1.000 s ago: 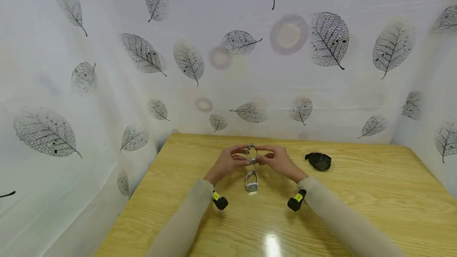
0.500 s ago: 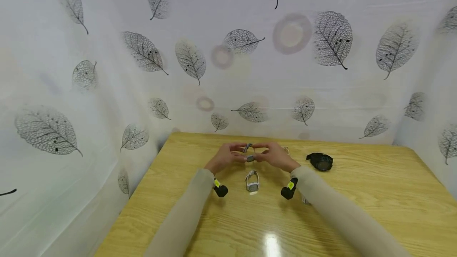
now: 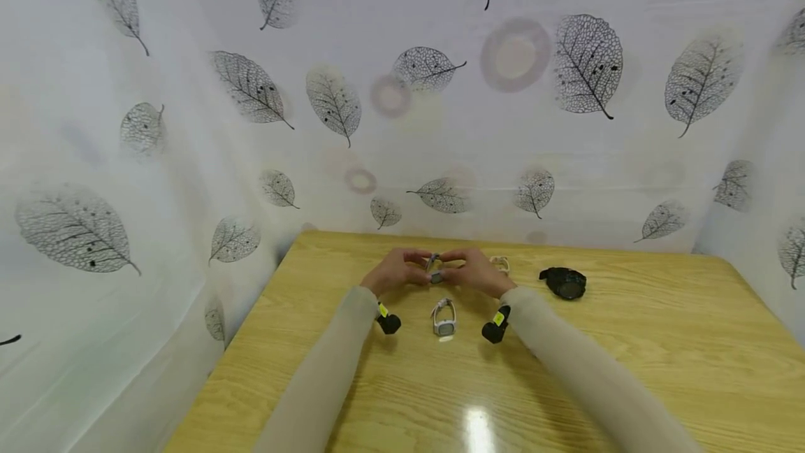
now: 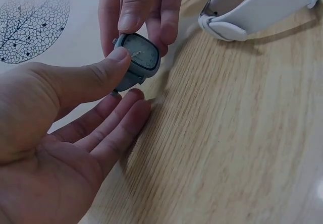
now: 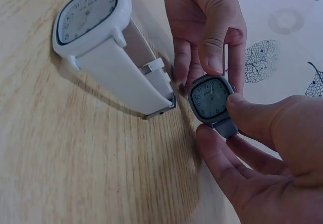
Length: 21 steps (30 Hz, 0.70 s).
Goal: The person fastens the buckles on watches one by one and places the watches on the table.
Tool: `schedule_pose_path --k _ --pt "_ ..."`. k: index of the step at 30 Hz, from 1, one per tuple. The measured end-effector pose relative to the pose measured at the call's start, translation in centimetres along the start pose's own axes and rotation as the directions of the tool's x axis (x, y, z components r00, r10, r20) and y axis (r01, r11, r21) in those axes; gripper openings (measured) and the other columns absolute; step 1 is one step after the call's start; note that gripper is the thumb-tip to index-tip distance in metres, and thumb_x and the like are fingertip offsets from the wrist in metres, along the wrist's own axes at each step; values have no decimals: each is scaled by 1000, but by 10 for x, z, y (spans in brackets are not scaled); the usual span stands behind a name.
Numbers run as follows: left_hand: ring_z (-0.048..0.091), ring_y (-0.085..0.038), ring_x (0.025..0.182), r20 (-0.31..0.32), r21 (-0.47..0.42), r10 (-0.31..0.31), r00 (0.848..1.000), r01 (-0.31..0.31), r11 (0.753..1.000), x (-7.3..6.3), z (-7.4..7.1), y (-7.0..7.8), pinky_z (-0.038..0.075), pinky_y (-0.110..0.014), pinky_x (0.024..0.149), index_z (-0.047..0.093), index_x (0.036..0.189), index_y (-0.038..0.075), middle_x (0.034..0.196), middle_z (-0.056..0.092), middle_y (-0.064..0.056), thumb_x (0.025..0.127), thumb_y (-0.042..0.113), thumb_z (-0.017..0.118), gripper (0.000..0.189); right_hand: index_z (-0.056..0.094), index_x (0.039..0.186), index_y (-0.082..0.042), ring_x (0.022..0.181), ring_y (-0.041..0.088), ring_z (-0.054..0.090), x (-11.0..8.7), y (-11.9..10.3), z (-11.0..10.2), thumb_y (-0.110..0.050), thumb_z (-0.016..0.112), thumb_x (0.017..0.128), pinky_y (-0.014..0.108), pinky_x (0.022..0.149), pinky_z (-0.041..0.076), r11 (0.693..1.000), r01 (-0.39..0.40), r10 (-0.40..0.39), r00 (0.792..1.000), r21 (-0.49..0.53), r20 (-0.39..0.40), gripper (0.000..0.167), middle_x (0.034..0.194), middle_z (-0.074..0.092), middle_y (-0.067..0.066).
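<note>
Between my hands near the table's far side is a grey-green wristwatch (image 5: 209, 99) with a rounded-square dial. My left hand (image 3: 396, 271) pinches one side of it, thumb over the case edge in the left wrist view. The right hand (image 3: 473, 272) pinches the opposite side with thumb and fingers. The strap is partly hidden by the fingers; whether the watch touches the table I cannot tell. Just in front of the hands a white wristwatch (image 3: 444, 320) stands on the table, its strap looped behind the dial.
A black wristwatch (image 3: 566, 283) lies to the right on the wooden table (image 3: 660, 341). Behind my right hand sits a pale watch (image 3: 501, 264), partly hidden. A leaf-patterned curtain (image 3: 402, 145) hangs behind the table.
Both hands have shifted slightly left and away with the grey-green watch. My right forearm has swung inward, covering a pale object beside its sleeve and showing more of the pale watch behind.
</note>
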State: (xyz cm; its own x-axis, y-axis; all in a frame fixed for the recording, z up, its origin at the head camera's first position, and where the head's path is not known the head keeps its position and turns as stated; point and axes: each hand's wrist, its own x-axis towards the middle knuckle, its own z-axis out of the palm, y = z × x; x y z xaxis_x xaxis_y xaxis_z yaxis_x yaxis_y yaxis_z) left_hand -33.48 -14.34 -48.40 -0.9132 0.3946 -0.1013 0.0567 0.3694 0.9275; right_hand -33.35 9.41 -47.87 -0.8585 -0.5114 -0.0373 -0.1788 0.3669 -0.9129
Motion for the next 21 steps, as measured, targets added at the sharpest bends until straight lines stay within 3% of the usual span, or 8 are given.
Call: schedule_pose_path --k 6,15,21 --pt "71 -21 88 44 -63 -47 998 50 997 11 -3 -4 60 -34 82 62 140 3 124 68 -17 87 4 82 56 56 143 4 108 27 71 4 3 -1 -12 67 101 36 86 60 1000 -28 28 1000 -6 -4 46 146 55 24" --pt "70 -19 91 100 -60 -74 992 81 995 14 -9 -8 60 -34 82 59 142 2 128 66 -15 91 6 78 55 57 141 5 115 32 67 4 -1 1 -14 67 101 41 93 57 999 -22 22 1000 -40 -2 45 142 58 25" --pt "69 -18 90 102 -44 -80 992 85 995 12 -9 -6 59 -32 81 59 143 3 128 67 -16 91 7 77 55 56 142 6 103 28 72 6 0 2 -13 67 102 40 89 59 999 -42 42 999 -12 12 46 143 57 26"
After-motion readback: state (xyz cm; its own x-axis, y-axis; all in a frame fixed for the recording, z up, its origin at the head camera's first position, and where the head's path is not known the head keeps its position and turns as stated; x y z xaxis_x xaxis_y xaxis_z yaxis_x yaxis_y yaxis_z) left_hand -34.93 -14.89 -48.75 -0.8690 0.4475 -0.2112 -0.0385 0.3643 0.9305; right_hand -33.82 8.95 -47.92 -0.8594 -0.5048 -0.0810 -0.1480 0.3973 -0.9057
